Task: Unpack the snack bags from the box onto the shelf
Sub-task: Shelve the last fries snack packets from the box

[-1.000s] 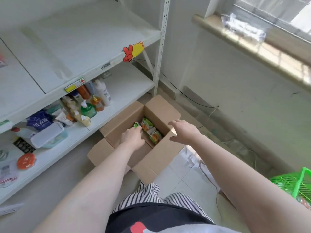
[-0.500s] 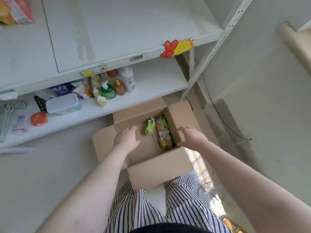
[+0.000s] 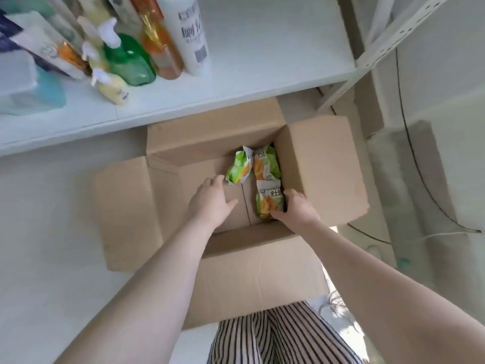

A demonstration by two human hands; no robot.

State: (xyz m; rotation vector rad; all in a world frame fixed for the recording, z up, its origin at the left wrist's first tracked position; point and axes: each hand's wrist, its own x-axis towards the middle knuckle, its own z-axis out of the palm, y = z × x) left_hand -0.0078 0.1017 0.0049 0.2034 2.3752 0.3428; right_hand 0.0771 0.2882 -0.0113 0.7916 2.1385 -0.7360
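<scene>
An open cardboard box stands on the floor below a white shelf. Three green-and-orange snack bags lie in its far right corner: one at the left, one behind, one nearest me. My right hand is curled round the nearest bag, fingers on its right edge and thumb under its near end. My left hand reaches into the box with fingers spread, its fingertips just beside the left bag.
Several bottles stand on the shelf's left part, among them a green pump bottle, an orange one and a white one. A white upright post rises at the right. A black cable runs along the floor.
The view has closed in on the box. Both hands went down inside it: the right one took hold of the nearest bag, the left one moved toward the left bag.
</scene>
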